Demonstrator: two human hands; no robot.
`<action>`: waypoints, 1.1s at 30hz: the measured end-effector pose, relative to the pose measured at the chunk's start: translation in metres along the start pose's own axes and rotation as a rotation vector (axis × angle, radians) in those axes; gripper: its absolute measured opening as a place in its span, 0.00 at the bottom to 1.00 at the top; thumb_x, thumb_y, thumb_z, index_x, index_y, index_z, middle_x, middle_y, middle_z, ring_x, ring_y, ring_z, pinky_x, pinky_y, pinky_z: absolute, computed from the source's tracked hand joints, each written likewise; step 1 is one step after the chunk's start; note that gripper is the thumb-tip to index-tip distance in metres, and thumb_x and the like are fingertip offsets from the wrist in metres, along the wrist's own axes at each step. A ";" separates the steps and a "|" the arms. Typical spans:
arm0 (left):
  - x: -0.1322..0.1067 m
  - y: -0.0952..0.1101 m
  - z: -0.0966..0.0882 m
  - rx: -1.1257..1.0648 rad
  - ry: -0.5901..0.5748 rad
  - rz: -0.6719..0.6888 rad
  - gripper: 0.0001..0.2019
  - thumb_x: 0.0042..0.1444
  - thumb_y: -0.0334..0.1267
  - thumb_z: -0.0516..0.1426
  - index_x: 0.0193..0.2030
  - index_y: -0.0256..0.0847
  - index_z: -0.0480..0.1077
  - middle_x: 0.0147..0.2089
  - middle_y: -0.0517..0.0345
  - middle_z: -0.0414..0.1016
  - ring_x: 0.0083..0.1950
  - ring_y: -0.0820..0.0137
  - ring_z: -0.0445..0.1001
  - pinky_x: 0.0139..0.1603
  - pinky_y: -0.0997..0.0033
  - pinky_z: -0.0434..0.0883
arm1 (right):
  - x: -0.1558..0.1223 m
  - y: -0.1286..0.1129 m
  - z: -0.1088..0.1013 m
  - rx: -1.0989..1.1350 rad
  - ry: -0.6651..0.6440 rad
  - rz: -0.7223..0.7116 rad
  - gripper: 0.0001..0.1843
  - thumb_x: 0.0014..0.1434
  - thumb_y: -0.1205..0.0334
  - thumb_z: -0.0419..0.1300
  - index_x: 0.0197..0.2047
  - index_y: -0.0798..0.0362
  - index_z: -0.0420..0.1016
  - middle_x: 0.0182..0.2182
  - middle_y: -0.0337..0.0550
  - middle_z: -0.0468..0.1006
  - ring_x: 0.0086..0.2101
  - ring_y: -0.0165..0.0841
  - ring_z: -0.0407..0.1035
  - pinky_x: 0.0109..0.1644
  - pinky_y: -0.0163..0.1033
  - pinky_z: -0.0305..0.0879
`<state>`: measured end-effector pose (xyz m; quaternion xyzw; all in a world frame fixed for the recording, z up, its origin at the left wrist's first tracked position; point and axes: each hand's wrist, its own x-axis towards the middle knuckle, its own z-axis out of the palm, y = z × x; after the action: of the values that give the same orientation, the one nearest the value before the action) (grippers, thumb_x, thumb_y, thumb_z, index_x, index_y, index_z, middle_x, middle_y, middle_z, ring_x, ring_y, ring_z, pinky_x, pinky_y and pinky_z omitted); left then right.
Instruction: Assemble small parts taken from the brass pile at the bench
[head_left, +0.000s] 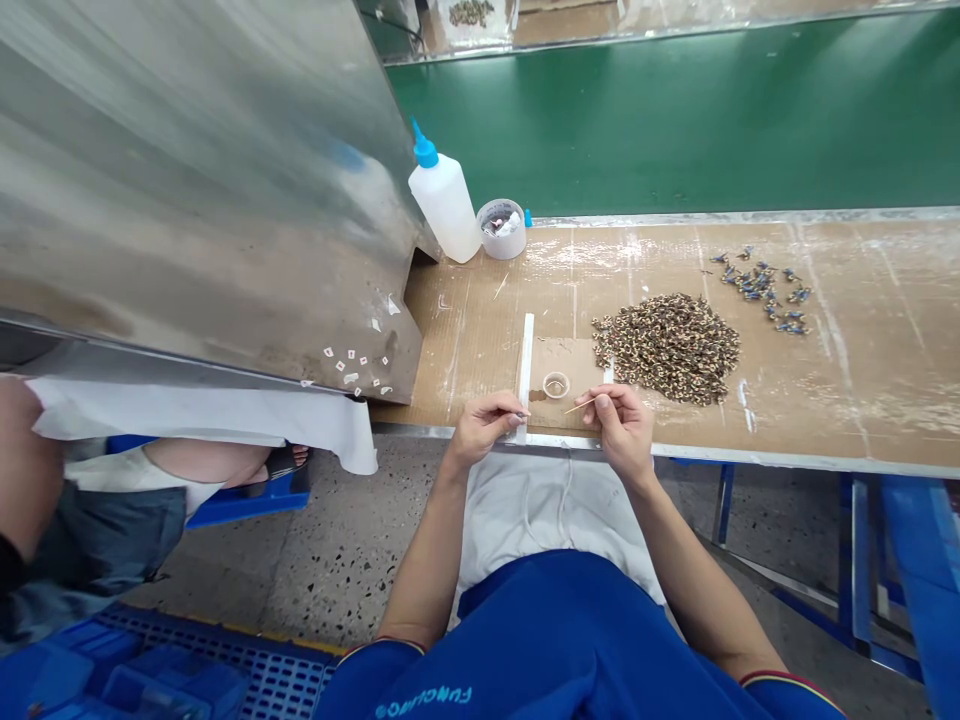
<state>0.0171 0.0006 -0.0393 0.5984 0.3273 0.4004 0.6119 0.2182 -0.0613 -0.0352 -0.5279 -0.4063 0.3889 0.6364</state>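
The left hand [486,425] pinches a small dark piece [519,414] between thumb and fingertips; it is too small to make out, and the fingers hide most of it. The right hand [622,430] is closed on a thin wooden stick [577,406], held between thumb and forefinger. The stick's long axis runs nearly level across the frame, its tip pointing left and slightly down toward the dark piece, with a narrow gap between them. The hands are apart, at the near edge of the table, just in front of a cardboard square [562,365]. On the square sits a small clear dish [556,385], holding something pale that is hard to make out. A white strip [525,375] stands along the square's left side.

The table [840,400] is covered in scuffed, glue-streaked cardboard. Right of the hands lies a heap of speckled brown beads [667,348], with scattered blue-and-tan bits [761,290] beyond it. Toward the top sit a tilted glue bottle [444,195] with a blue nozzle and a cluttered round tub [501,228]. A green belt [637,120] runs behind the table. A metal panel [187,170] fills the upper left, and a seated person's leg [75,510] is cut off at the left edge.
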 end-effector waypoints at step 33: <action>0.001 0.007 0.001 0.150 -0.098 0.090 0.18 0.61 0.52 0.61 0.33 0.37 0.79 0.32 0.52 0.77 0.32 0.72 0.73 0.33 0.73 0.69 | 0.036 -0.006 0.007 -0.723 -0.237 -0.520 0.11 0.69 0.62 0.55 0.39 0.49 0.79 0.38 0.46 0.79 0.38 0.36 0.73 0.42 0.43 0.69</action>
<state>0.0178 0.0007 -0.0327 0.6756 0.2987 0.3720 0.5621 0.2257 -0.0269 -0.0245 -0.5483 -0.7049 0.1071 0.4370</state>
